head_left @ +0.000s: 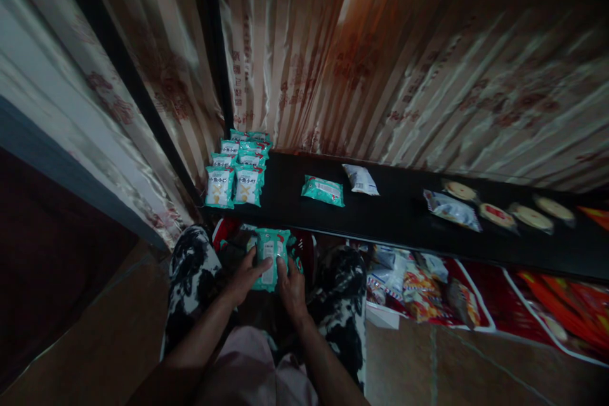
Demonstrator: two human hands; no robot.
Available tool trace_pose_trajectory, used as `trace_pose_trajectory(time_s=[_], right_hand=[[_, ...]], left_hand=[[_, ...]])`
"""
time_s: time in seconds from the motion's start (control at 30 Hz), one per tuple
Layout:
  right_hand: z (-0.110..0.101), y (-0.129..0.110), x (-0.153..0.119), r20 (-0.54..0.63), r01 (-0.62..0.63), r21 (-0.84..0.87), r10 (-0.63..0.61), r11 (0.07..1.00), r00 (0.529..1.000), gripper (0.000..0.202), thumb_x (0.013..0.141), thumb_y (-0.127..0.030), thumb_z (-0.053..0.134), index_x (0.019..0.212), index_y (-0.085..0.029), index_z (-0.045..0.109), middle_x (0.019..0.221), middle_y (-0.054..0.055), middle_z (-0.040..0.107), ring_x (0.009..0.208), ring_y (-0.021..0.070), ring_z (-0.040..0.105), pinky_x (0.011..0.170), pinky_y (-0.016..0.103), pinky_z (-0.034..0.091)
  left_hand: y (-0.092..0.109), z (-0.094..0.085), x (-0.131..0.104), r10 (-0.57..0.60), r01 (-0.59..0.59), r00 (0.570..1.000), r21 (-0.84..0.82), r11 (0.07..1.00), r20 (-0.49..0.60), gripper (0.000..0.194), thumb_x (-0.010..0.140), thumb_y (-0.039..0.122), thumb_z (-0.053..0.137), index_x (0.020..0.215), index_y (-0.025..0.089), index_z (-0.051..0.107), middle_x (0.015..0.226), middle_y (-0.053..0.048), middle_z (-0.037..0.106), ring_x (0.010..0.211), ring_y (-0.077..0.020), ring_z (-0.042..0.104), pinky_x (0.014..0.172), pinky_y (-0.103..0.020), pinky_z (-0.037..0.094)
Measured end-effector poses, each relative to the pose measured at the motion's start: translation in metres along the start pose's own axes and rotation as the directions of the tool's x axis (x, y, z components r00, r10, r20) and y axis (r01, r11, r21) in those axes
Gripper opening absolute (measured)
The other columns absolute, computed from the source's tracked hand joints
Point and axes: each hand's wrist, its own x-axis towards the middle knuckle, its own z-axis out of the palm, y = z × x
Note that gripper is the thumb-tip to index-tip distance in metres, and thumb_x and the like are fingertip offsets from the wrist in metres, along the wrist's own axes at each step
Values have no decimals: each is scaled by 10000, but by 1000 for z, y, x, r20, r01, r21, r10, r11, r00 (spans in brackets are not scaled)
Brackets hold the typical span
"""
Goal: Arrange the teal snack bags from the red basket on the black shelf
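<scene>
Both forearms reach down between my knees, left hand and right hand each closing a grip on one teal snack packet, held flat from either side. Matching packets sit stacked on the black counter ahead.

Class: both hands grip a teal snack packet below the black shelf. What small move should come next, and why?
Probably lift the teal packet, gripped by left hand and right hand, toward the stacked teal packets at the black shelf's left end; they match.
</scene>
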Motion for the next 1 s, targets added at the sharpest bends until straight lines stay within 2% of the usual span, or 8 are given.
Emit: trace_pose_trajectory(time_s=[0.1, 0.23, 0.43, 0.53, 0.63, 0.73, 0.83, 1.0], right_hand=[[-3, -6, 4, 20, 20, 5, -20, 1000, 1000, 471, 888, -532, 328, 954, -181, 634, 769, 56, 672, 654, 186, 589, 626, 288, 457], [-4, -12, 9, 30, 34, -43, -33, 998, 999, 490, 908, -515, 281, 968, -187, 639, 785, 55, 679, 648, 180, 591, 604, 278, 439], [-5, -16, 14, 40, 55, -106, -51, 993, 998, 508, 927, -481, 221, 900, -193, 639, 691, 37, 663, 588, 167, 579, 531, 259, 406], [-5, -16, 16, 56, 40, -180, -31, 983, 998, 506, 926, -482, 218, 891, -207, 642, 698, 38, 669, 615, 183, 608, 562, 271, 421], [-1, -11, 19, -1, 49, -228, -50, 973, 999, 464, 919, -478, 269, 993, -210, 640, 854, 69, 697, 777, 216, 646, 676, 305, 458], [2, -5, 22, -125, 90, -234, -122, 968, 985, 450, 896, -478, 351, 1110, -163, 590, 1026, 123, 662, 950, 245, 610, 815, 365, 458], [2, -3, 23, -210, 155, -271, -215, 950, 954, 394, 874, -449, 426, 1079, -151, 582, 996, 128, 637, 948, 245, 571, 847, 398, 449], [-1, -11, 23, -178, 249, -277, -304, 928, 936, 214, 879, -318, 442, 948, -190, 600, 895, 80, 605, 866, 208, 545, 816, 366, 453]], left_hand=[[0, 2, 1, 24, -25, 999, -16, 1000, -40, 615, 672, 459, 702, 1208, 211, 531, 1164, -64, 641, 1029, -242, 613, 847, -312, 500], [-2, 3, 4, 0, -4, 996, -36, 999, -89, 613, 691, 490, 672, 1220, 211, 536, 1141, -62, 653, 998, -238, 627, 838, -304, 505], [-1, 3, 8, 17, -25, 990, -58, 998, -137, 633, 693, 496, 673, 1248, 232, 521, 1224, -45, 611, 1112, -245, 571, 902, -296, 478], [0, 3, 9, 23, -34, 985, -62, 998, -171, 641, 688, 486, 680, 1251, 230, 514, 1299, -44, 554, 1178, -255, 521, 950, -315, 447], [1, 4, 9, 34, -41, 983, -37, 998, -183, 660, 690, 487, 676, 1267, 223, 493, 1318, -51, 535, 1194, -263, 505, 956, -327, 439], [3, 6, 8, 65, -64, 980, 11, 998, -186, 685, 687, 495, 674, 1284, 222, 475, 1293, -58, 557, 1172, -263, 521, 944, -324, 440], [4, 8, 6, 99, -88, 974, 63, 994, -205, 686, 704, 492, 656, 1304, 225, 454, 1275, -53, 572, 1172, -252, 520, 944, -299, 428], [7, 14, 2, 157, -124, 963, 158, 980, -218, 637, 746, 454, 616, 1308, 207, 444, 1233, -63, 597, 1132, -238, 544, 932, -286, 415]])
